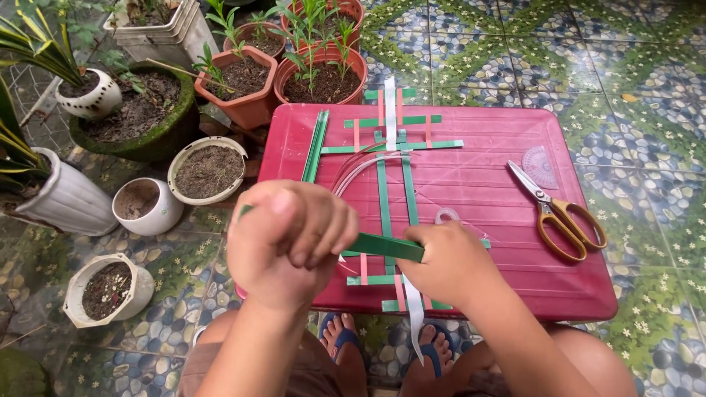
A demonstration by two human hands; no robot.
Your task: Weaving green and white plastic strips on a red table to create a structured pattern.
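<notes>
In front of you a red plastic desk [507,147] carries a half-woven lattice of green, pink and white strips [390,140], with a bundle of loose green strips [315,145] lying at its upper left. Near the right edge lie a pair of scissors [557,213] with yellow-brown handles, and just above them a small clear protractor [542,166]. No package, label or sign shows anywhere. Your left hand [288,239] is curled into a fist, raised over the desk's near left edge, gripping one end of a dark green strip [385,247]. Your right hand [448,263] pinches the other end of that strip with fingers closed, resting low over the lattice near the desk's front. Potted plants [239,81] and soil-filled pots [208,170] stand on the tiled floor [625,59] to your left.
</notes>
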